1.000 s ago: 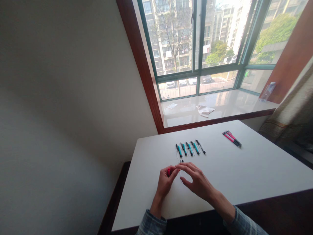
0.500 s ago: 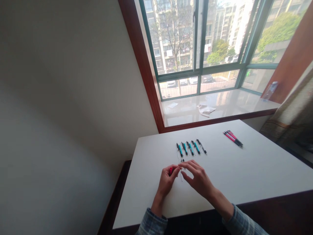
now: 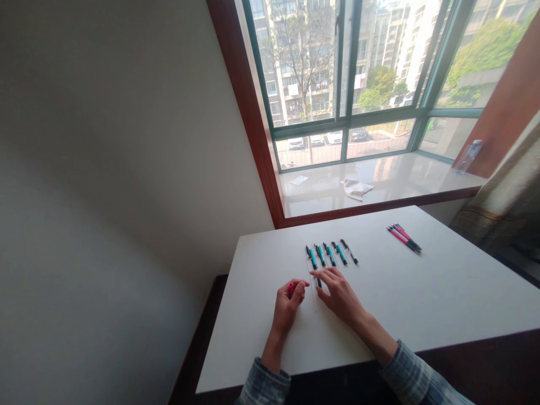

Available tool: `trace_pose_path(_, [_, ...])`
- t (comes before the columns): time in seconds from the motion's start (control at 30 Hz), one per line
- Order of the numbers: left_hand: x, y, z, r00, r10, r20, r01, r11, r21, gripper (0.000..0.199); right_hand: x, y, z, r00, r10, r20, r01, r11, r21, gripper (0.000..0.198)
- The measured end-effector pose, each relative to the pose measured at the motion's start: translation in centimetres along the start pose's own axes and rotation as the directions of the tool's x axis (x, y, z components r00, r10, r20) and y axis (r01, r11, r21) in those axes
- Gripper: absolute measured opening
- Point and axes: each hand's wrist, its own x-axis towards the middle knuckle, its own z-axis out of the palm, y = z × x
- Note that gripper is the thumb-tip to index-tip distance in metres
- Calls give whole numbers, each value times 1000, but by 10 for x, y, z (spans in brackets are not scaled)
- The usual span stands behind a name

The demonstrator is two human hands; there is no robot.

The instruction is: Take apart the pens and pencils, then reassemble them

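"Where does the head view look from?"

"From the person's own head, above the near edge of the counter (image 3: 405, 304), facing forward and down."

"How near is it?"

"Close enough that both sleeves (image 3: 265, 383) enter at the bottom edge, yet the left grip (image 3: 289, 298) and right grip (image 3: 340, 295) look small, below mid-frame."

"And how wide?"

"Very: a wall (image 3: 126, 169) fills the left, a window (image 3: 301, 67) the upper right, and a curtain (image 3: 485, 208) is cut by the right edge."

Right fingers (image 3: 324, 277) forward, parted from left fingers (image 3: 301, 283)
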Motion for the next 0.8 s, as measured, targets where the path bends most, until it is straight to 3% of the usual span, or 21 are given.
trace_pose_path(0.47, [1,0,-3,998,0,-64,-4,998,-68,41,-11,10,-11,988,143,-50,-144,990,3,23])
trace_pose_path(0.7, [-1,0,1,1000,-14,-18,10,973,-230,46,-17,-19,-8,989,115,-91,-98,979,180,1])
trace_pose_path(0.8, [-2,-1,2,999,8,44,1,980,-198,52,-26,-37,-2,983,173,-55,-156,960,231,11])
